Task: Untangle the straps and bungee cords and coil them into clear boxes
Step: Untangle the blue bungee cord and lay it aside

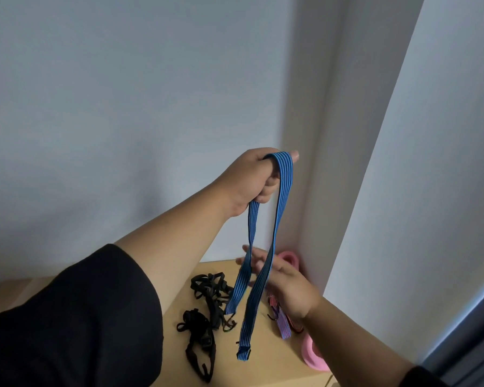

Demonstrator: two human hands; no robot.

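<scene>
My left hand (256, 178) is raised high and grips a flat blue striped bungee cord (282, 196), which is folded over my thumb so that both halves hang down. Lower down, my right hand (285, 283) reaches behind the two hanging halves with its fingers spread and straight, touching them. One end of the cord dangles just above the wooden table (252, 367). A tangle of black straps (207, 305) lies on the table below. A purple and red striped cord (282, 322) lies under my right wrist.
Two pink round items sit near the wall, one at the corner (289, 258) and one at the table's right edge (313, 356). White walls close in behind and to the right. A cardboard-coloured surface (9, 291) shows at far left. No clear box is in view.
</scene>
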